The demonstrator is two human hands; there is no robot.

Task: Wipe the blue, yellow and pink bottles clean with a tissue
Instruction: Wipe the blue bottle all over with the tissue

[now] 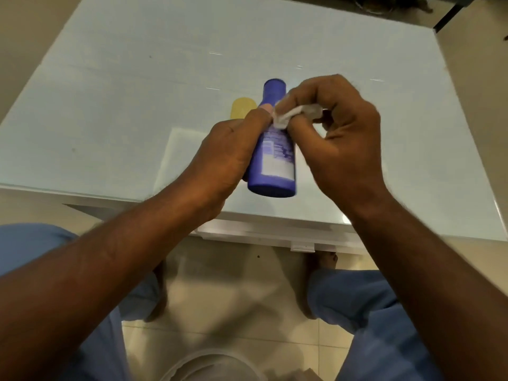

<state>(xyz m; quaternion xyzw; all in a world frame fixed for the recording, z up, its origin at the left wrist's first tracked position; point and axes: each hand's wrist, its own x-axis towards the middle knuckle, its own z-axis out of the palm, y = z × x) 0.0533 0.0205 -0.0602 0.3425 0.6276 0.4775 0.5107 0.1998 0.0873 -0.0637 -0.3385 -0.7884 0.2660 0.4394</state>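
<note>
From the head camera, the left hand is wrapped around the side of the blue cylindrical plastic bottle, holding it tilted above the near edge of the pale glass-topped table, flat base toward the person. The right hand has its fingers pinched narrow on the crumpled white tissue, pressing it against the bottle's upper body. The yellow rounded plastic bottle stands on the table just behind the left hand; a pink bottle is barely a sliver behind the fingers, if that. The grip covers one flank, so that side may go unwiped; a hard rub could twist the bottle loose over the floor
</note>
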